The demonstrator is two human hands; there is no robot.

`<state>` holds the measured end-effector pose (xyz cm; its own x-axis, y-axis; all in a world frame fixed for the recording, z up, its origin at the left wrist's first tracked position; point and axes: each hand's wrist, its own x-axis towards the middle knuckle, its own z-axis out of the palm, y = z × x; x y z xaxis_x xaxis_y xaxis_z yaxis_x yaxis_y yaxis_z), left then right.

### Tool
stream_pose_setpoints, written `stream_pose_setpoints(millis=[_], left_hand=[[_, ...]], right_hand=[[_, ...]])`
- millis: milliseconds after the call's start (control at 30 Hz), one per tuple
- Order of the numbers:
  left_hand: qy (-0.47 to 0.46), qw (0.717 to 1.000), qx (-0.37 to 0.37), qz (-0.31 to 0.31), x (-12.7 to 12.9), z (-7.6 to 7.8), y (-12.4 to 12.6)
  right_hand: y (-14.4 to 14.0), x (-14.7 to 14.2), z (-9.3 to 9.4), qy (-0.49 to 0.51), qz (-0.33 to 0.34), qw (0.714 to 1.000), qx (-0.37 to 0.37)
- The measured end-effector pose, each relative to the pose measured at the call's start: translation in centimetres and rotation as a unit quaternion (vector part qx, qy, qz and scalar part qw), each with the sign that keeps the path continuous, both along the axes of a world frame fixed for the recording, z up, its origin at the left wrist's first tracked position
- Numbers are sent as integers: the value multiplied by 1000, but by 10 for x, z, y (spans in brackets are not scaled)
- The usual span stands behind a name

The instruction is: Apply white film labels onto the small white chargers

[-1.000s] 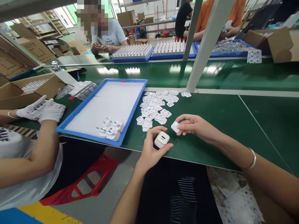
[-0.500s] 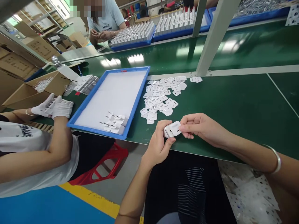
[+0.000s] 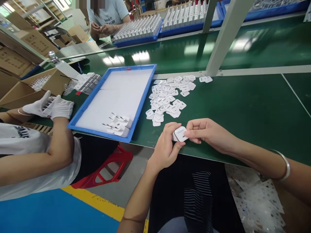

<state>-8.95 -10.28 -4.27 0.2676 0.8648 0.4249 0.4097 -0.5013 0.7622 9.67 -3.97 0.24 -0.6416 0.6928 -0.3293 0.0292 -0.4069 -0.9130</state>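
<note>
My left hand is wrapped round a small white plug charger, thumb below and fingers above it. The charger's far side is hidden in the palm. Over its near face lies a thin white cover plate with rounded corners, a dark slot and faint print. The thumb and forefinger of my right hand pinch this plate's right edge. Whether the plate is seated or just resting on the charger, I cannot tell. A loose pile of similar white cover plates lies on the green table just beyond my hands.
Left of the pile, a blue-rimmed tray holds several white plug chargers with pins up. A co-worker's gloved hands hold white parts beside a cardboard box. A metal post rises behind; full blue trays stand farther back.
The cover plate has turned and shifted left over the charger's face, with my right fingers still on its edge. My left hand has tilted slightly. The whole view has shifted a little.
</note>
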Motion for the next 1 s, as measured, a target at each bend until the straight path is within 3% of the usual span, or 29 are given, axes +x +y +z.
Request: stream_pose_setpoints(millis=[367, 700, 1000], left_hand=[[1, 1000, 10, -1, 1, -1, 1], [0, 1000, 5, -5, 1, 0, 0], [3, 1000, 8, 0, 2, -2, 1]], right_hand=[[-2, 0, 1, 1, -1, 1000, 10], [-5, 0, 0, -23, -10, 991, 132], [-9, 1, 0, -39, -24, 982, 182]])
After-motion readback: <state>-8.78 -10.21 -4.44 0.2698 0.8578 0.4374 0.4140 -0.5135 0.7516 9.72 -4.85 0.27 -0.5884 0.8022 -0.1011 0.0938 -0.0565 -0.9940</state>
